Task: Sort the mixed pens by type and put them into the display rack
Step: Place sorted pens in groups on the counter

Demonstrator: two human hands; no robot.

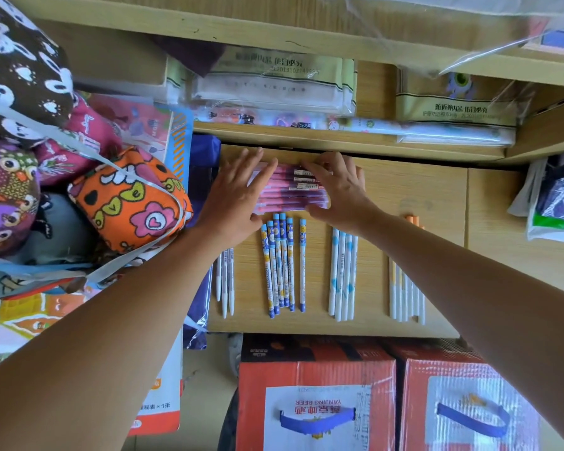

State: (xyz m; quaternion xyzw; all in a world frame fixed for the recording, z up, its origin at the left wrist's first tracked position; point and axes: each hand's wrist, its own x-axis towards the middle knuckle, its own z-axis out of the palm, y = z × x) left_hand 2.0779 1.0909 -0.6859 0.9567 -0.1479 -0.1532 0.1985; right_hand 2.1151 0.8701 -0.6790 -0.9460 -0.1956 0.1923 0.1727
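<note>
While arms reach out, hands bracket the pink pens point(290, 194).
Fingers point(258, 169) flat on row ends, left hand point(238, 193) and right hand point(339, 187), gripping nothing.

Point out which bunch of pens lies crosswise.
The pink pens, between the left hand and right hand: the only ones lying side to side, not pointing toward the person.

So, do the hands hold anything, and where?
Nothing is gripped: the left hand and right hand lie flat on the two ends of the pink pens.
</note>
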